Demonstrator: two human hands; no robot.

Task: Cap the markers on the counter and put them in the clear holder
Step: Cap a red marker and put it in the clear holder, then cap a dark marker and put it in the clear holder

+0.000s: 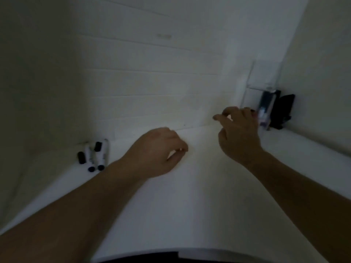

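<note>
Two white markers [96, 156] with dark ends lie side by side at the far left of the white counter [190, 205], against the tiled wall. Two black caps [81, 157] lie loose beside them. The clear holder [264, 78] stands at the back right, with a marker [265, 111] standing in it. My left hand [157, 150] hovers over the counter's middle, fingers loosely curled, holding nothing. My right hand [237, 130] is raised just left of the holder, fingers relaxed and empty. The picture is dim and blurred.
A black object [284, 111] stands behind the holder in the right corner. White tiled wall [152, 82] runs along the back of the counter. The counter's front edge [171, 255] lies close to my body.
</note>
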